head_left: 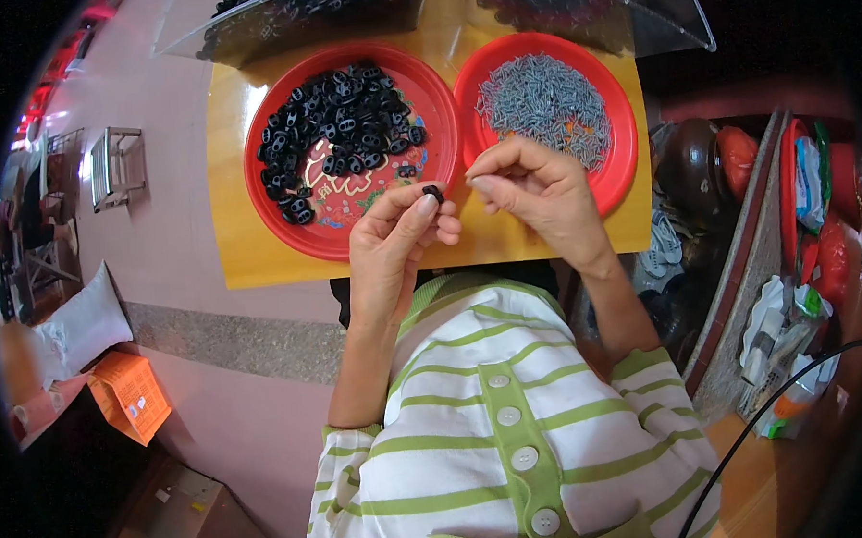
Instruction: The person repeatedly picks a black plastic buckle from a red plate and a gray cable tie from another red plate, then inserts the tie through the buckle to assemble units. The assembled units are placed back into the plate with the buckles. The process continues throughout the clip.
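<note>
Striped shirt [445,470] fills the lower middle of the frame; above it, at centre, the left hand [391,234] grips a black piece [433,195] between thumb and finger. Just beside it, the right hand [538,195] has thumb and forefinger pinched together — on what, I can't tell — below red plates of black pieces [328,115] and grey screws [544,96], upper centre.

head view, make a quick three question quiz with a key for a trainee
1. True or false: the left hand holds a black piece.
2. Fill in: the left plate, with the black pieces in it, is coloured ____.
3. What fills most of the right plate? A) black pieces B) grey pins C) white buttons

Key: 1. true; 2. red; 3. B
</note>
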The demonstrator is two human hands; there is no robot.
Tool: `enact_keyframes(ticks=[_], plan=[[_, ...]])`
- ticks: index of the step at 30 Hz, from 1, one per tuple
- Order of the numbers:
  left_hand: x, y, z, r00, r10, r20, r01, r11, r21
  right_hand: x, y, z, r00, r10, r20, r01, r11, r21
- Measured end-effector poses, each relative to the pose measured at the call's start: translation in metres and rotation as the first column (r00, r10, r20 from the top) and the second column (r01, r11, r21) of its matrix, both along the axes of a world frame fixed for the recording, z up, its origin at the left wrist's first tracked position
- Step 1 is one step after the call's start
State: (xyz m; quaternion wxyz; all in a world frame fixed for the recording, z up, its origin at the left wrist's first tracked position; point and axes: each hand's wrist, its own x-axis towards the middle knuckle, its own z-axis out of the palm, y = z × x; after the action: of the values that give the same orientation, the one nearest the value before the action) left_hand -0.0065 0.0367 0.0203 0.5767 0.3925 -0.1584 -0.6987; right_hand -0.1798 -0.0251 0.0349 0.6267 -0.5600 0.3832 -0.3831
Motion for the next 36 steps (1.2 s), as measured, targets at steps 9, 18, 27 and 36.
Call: enact_keyframes(ticks=[9, 18, 27, 36], plan=[[-0.001, 0.000, -0.001, 0.998, 0.048, 0.050, -0.044, 0.996, -0.078, 0.019, 0.004, 0.000, 0.999, 0.032, 0.019, -0.031, 0.998, -0.049], [-0.002, 0.004, -0.001, 0.973, 0.088, 0.214, -0.051, 0.983, -0.174, 0.019, 0.003, 0.000, 0.995, 0.095, 0.030, -0.097, 0.994, 0.058], [-0.001, 0.002, -0.004, 0.962, 0.105, 0.251, -0.063, 0.983, -0.173, 0.027, 0.003, 0.004, 0.985, 0.049, 0.166, -0.089, 0.967, 0.241], [0.002, -0.003, -0.005, 0.998, 0.054, 0.045, -0.051, 0.996, -0.069, 0.038, 0.006, 0.005, 0.966, -0.141, -0.216, 0.026, 0.886, -0.464]])
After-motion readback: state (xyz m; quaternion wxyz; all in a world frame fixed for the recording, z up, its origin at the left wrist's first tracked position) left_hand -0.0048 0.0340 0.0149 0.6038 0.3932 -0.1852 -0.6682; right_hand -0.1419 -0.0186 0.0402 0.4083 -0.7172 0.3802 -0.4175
